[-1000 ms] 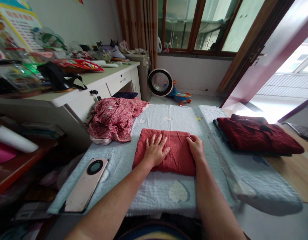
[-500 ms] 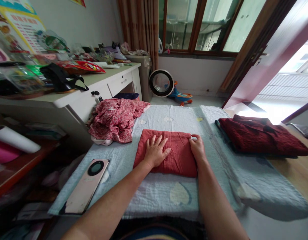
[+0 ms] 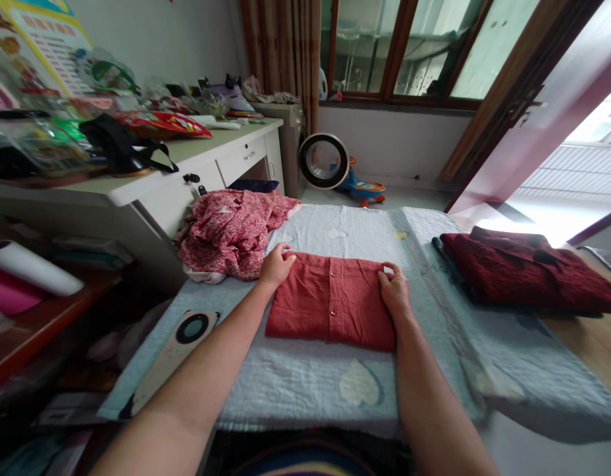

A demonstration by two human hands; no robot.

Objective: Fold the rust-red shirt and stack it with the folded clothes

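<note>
A folded rust-red shirt with a row of buttons lies flat on the pale blue quilt in front of me. My left hand pinches the shirt's far left corner. My right hand holds its far right corner, fingers curled over the edge. A crumpled red floral garment lies just left of my left hand. A folded dark red garment rests on the quilt to the right.
A large phone lies face down on the quilt's left side. A cluttered white desk stands on the left. A round fan and a toy car sit on the floor beyond, under the window.
My left hand has lifted off the middle of the shirt and moved to its far left corner. My right hand stays at the far right corner.
</note>
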